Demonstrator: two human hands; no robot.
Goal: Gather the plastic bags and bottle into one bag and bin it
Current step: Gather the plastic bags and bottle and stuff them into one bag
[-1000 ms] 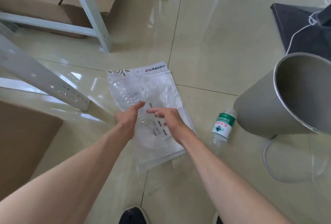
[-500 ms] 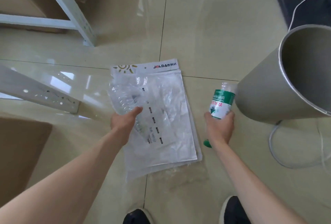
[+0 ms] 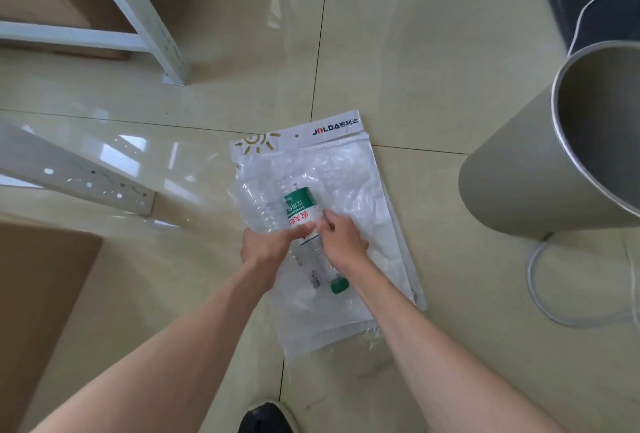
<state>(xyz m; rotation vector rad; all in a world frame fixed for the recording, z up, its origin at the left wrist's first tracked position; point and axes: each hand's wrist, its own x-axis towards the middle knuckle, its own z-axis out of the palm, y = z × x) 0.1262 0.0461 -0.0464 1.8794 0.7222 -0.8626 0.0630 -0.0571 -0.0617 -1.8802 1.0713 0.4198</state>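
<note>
1. Evidently, the bottle [image 3: 300, 214] is being fed base-first into a crumpled clear bag [image 3: 263, 197]; its green cap [image 3: 338, 285] points back toward the person, so the wide end leads into the opening.
2. The left hand [image 3: 265, 247] is closed on the clear bag's mouth and the bottle's side, apparently to keep the opening spread and steady.
3. The right hand [image 3: 343, 242] is curled around the bottle just below its label, fingers pinching, which suits a push forward.
4. Both are worked over the flat printed bags [image 3: 349, 169] lying stacked on the floor [image 3: 433, 61], so everything to be gathered stays in 1 spot.
5. The bin [image 3: 512, 186] stands near on the right, open and tilted toward the person; nothing from the pile is seen in it yet.
</note>
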